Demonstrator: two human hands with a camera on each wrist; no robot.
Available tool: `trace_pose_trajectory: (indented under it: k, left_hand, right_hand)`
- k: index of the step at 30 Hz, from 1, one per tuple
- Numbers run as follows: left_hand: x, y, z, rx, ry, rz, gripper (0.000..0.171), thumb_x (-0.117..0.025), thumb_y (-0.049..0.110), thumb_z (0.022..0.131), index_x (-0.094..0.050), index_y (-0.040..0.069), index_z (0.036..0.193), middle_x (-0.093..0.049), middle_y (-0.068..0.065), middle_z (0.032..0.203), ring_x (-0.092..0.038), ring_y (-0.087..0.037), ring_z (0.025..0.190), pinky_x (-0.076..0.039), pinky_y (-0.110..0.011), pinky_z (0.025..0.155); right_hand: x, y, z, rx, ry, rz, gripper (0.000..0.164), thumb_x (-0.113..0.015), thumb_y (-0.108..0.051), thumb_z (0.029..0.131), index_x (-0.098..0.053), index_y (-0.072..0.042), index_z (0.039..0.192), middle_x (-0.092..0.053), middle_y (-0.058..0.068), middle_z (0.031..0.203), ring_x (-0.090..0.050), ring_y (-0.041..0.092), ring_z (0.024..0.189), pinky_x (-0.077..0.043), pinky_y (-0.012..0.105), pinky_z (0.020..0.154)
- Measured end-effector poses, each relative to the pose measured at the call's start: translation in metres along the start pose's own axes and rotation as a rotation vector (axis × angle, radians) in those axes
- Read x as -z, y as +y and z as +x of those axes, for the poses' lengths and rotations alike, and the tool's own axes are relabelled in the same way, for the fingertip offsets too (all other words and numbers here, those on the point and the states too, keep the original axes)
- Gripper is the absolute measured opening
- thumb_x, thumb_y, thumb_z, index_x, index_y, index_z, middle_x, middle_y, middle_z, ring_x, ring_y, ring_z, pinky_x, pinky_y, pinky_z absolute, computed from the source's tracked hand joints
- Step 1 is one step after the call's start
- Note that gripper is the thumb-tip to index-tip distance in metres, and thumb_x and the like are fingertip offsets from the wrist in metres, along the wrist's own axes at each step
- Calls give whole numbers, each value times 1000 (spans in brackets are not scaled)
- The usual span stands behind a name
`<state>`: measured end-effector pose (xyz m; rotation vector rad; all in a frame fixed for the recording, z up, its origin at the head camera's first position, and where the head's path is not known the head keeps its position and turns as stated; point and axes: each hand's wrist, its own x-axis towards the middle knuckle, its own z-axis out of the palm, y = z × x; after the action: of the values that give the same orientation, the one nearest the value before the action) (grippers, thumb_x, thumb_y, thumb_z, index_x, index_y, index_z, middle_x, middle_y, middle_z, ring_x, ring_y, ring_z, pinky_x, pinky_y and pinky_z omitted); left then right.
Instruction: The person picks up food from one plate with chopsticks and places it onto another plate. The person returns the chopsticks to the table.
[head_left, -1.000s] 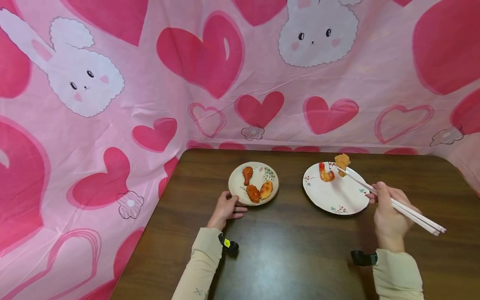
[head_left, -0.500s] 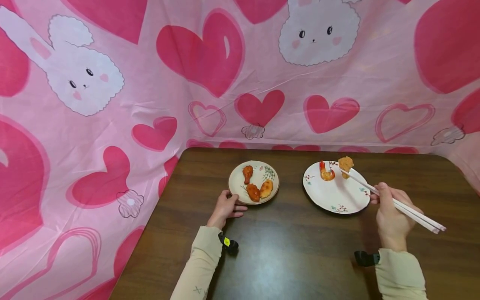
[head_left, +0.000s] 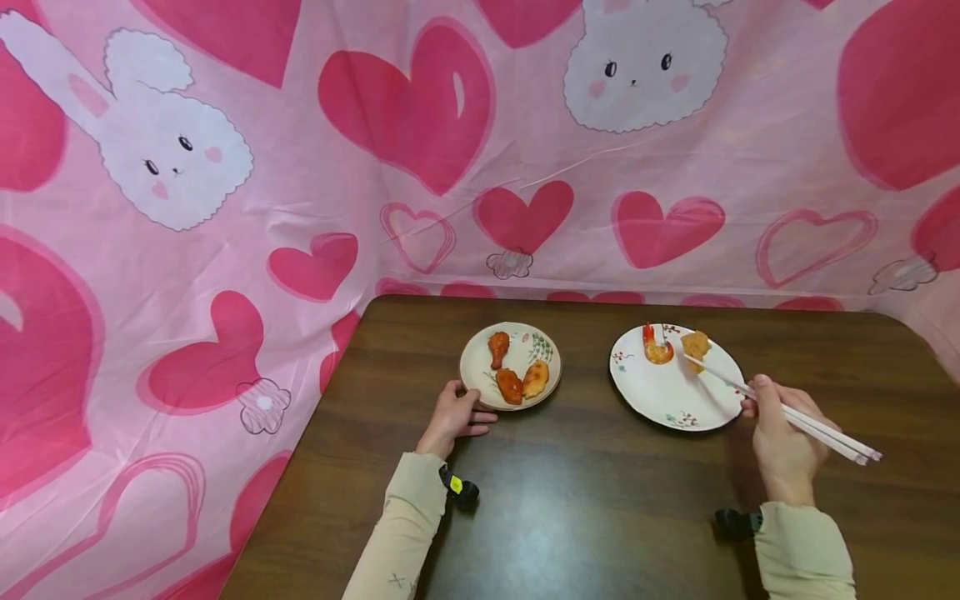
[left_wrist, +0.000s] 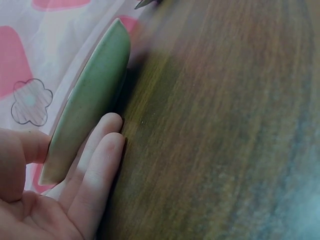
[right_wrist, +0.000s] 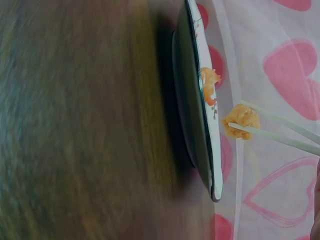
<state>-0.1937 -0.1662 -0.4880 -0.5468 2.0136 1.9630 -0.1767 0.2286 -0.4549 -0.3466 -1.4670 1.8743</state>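
In the head view my left hand [head_left: 453,414] pinches the near-left rim of a small cream plate [head_left: 478,382], thumb above and fingers below. A fried drumstick [head_left: 498,348], a browned wing piece [head_left: 509,387] and a yellow browned piece [head_left: 536,379] lie on it. My right hand [head_left: 789,440] holds white chopsticks [head_left: 806,425]. Their tips grip a golden fried nugget [right_wrist: 242,121], which hangs just above the larger white plate [head_left: 660,400] in the right wrist view. A cooked shrimp [head_left: 657,350] lies on that plate. The left wrist view shows the small plate's underside [left_wrist: 95,95] against my fingers.
Both plates stand on a dark wooden table [head_left: 570,500], with a stretch of tabletop between them. Behind and to the left hangs a pink cloth [head_left: 435,242] with hearts and rabbits. A small black camera sits on each wrist.
The nugget in the chopsticks has moved slightly right, then down from the far rim toward the white plate's surface. My left hand and the small plate hold still.
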Motion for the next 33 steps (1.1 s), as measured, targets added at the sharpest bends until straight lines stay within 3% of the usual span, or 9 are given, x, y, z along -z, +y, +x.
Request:
trace_pose_trajectory:
  k: [7, 15, 22, 25, 29, 33]
  left_hand:
    - [1, 0, 1, -9, -18, 6, 40, -42, 18, 92, -28, 5, 128, -66, -18, 94, -67, -28, 80, -56, -38, 64]
    - [-1, -1, -1, -9, 15, 4, 39, -43, 20, 91, -30, 8, 126, -67, -15, 91, -68, -22, 73, -56, -34, 61]
    - [-1, -1, -2, -14, 18, 0, 37, -42, 20, 91, -31, 8, 124, -67, -14, 89, -68, -22, 73, -56, -34, 60]
    - [-1, -1, -1, -13, 18, -5, 37, -43, 20, 91, -31, 8, 124, -67, -15, 89, -68, -22, 72, -56, -34, 59]
    - [-1, -1, -1, -8, 23, -5, 37, -43, 20, 91, -31, 8, 125, -67, -15, 89, -68, -21, 72, -56, -34, 59]
    - [-1, 0, -1, -6, 26, -1, 38, -42, 20, 91, -31, 8, 125, -67, -15, 89, -68, -21, 72, -56, -34, 59]
  right_hand:
    - [1, -8, -3, 5, -46, -211, 22, -70, -13, 75, -69, 5, 87, -63, -7, 64, -57, 2, 47, -46, 10, 44]
    - [7, 5, 5, 6, -48, -489, 25, -67, -26, 78, -71, -5, 91, -58, -17, 67, -54, -6, 51, -42, 5, 46]
    - [4, 4, 6, 50, -73, -525, 26, -68, -25, 78, -71, -3, 90, -57, -18, 66, -53, -6, 53, -40, 4, 48]
    - [5, 5, 7, 118, -114, -600, 28, -65, -27, 80, -70, -3, 92, -54, -23, 66, -50, -8, 57, -38, 3, 50]
    - [3, 6, 7, 311, -201, -651, 26, -65, -24, 80, -70, 1, 86, -52, -22, 69, -47, -14, 60, -36, 1, 53]
    - [0, 8, 6, 578, -303, -621, 18, -67, -11, 77, -69, 6, 77, -59, 2, 69, -42, -21, 65, -33, -3, 59]
